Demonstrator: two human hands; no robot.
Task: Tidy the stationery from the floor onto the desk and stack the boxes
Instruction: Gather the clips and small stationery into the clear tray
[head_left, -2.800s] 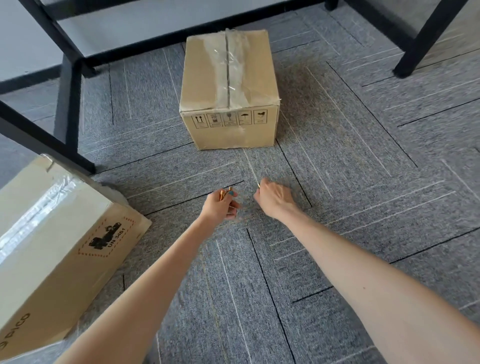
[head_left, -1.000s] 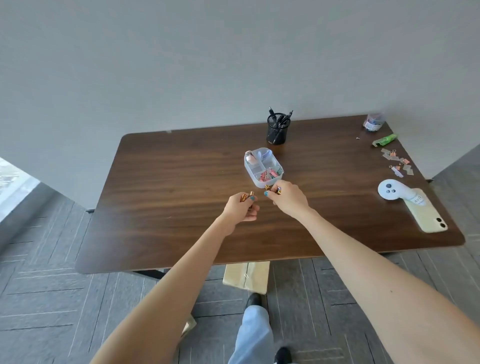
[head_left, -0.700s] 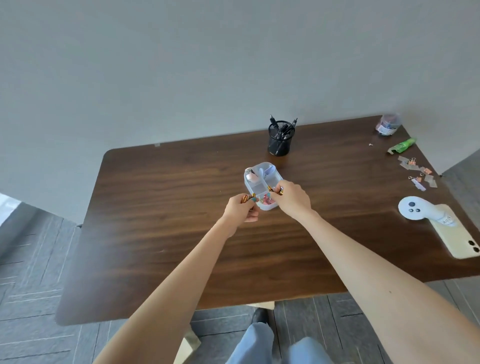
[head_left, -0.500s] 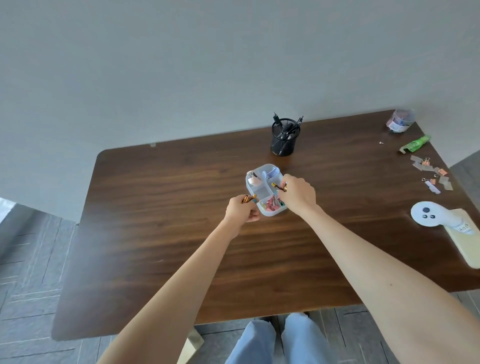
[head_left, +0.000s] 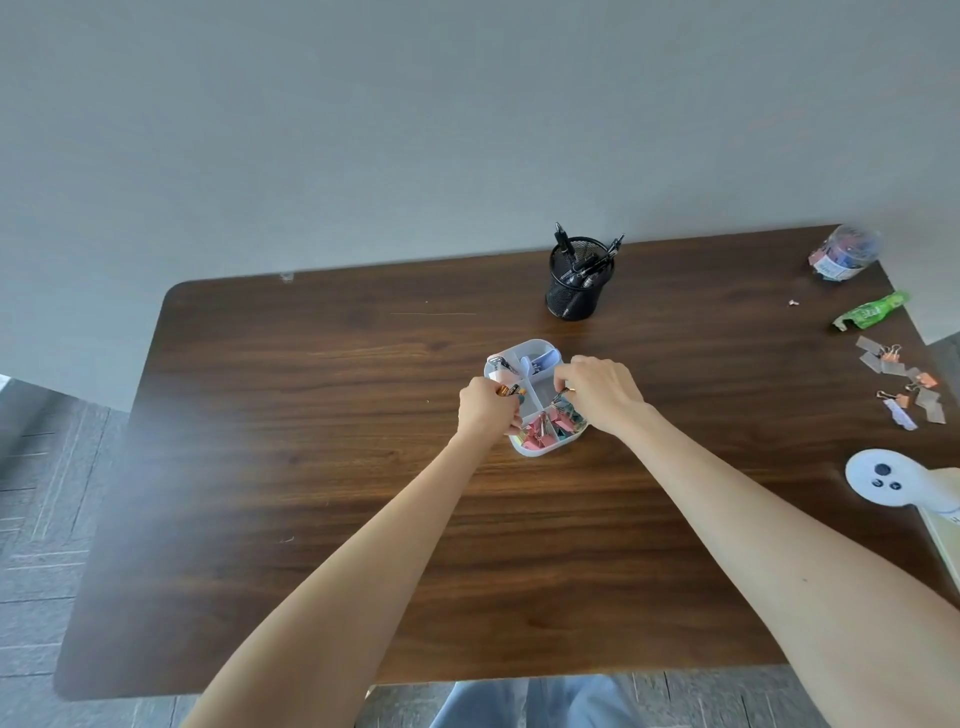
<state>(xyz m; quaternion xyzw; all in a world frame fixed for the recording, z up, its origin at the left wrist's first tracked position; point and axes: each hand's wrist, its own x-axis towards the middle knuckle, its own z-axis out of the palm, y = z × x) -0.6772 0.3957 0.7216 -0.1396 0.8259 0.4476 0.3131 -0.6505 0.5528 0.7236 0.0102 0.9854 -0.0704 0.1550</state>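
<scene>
**Clip Sorting at the Divided Tray**

A dark wood-grain counter (head_left: 311, 467) stands against a plain grey wall. Near its centre sits a pale, translucent divided tray (head_left: 531, 347) with four compartments. The nearest compartment holds pink and teal binder clips (head_left: 543, 434). The far compartments hold pale blue and pink items too small to identify.

The left hand (head_left: 488, 410) is clenched round a bunch of gold-orange clips (head_left: 511, 389) at the tray's left rim. The right hand (head_left: 605, 392) pinches one small clip (head_left: 564, 396) between its fingertips above the right compartment.

Behind the tray stands a black mesh pen cup (head_left: 579, 283). At the counter's right edge lie a clip jar (head_left: 844, 254), a green wrapper (head_left: 872, 314), loose clips with paper tabs (head_left: 904, 387) and a white controller (head_left: 883, 478). The jar label and the wrapper print are too blurred to read.
</scene>
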